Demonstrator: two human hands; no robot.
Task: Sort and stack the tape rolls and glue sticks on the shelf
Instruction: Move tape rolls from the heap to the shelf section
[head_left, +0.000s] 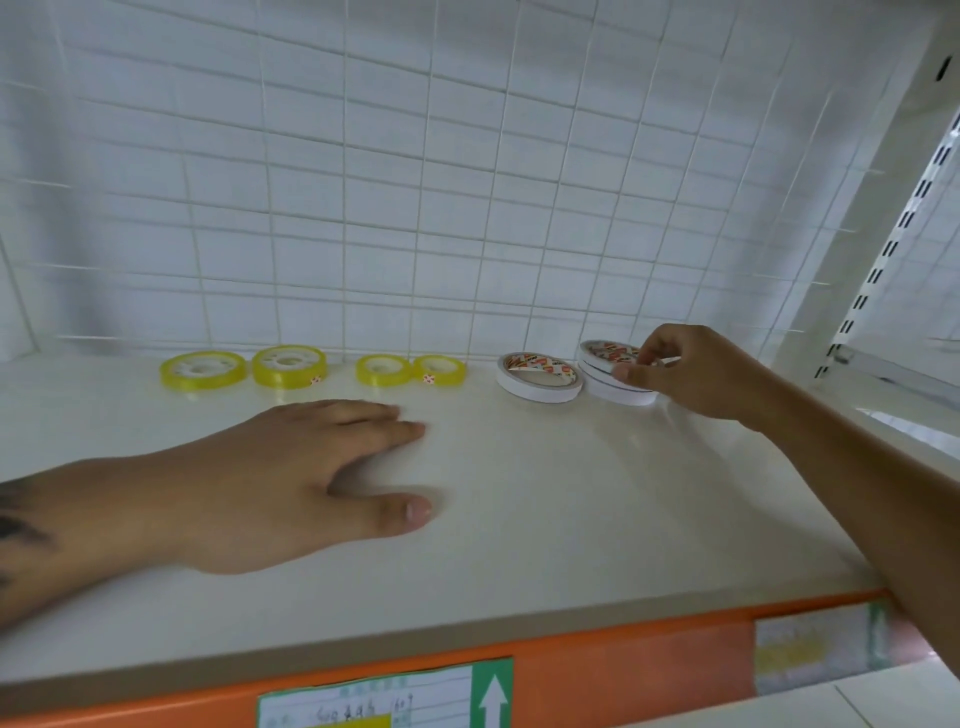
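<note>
1. Yellow clear tape, four rolls in all, lies flat along the back of the white shelf (519, 519), with the holes facing up. The large pair (243, 368) sits far left of the white stack, and the small pair (410, 370) sits nearer to it.
2. Left hand (270, 483) rests palm down on the shelf in front of the yellow rolls, well left of the stack. Its fingers are straight and point toward the right, and it holds nothing.
3. Single white roll (539, 376) lies flat, touching the stack's left side.
4. White stack (615, 374) is two rolls high, with its axis upright, near the back mesh (467, 182).
5. Right hand (691, 371) reaches in from the stack's right. Its curled fingers pinch the top roll's rim.
6. Orange edge strip (623, 670) runs in front of the stack and carries paper labels (384, 699).
</note>
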